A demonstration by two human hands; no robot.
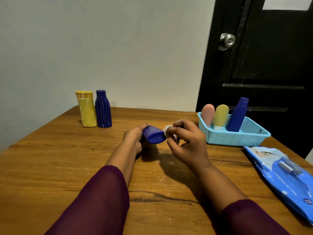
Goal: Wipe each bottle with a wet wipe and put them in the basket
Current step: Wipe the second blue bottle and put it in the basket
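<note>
Left hand [133, 138] grips bottle [155, 136]; right hand [188, 141] pinches wipe [167, 129].

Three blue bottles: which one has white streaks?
The streaked bottle stands beside the yellow bottle, far left; the held bottle and the basket bottle look plain.

Yellow bottle [86, 111] white-streaked; navy bottle [103, 110] striped with thin white lines. Basket [237, 139] pale blue, mesh-patterned (holds pink tube [208, 114], yellow tube [220, 116]). Wet-wipes pack [279, 177] blue; table [50, 158] brown wood grain.
</note>
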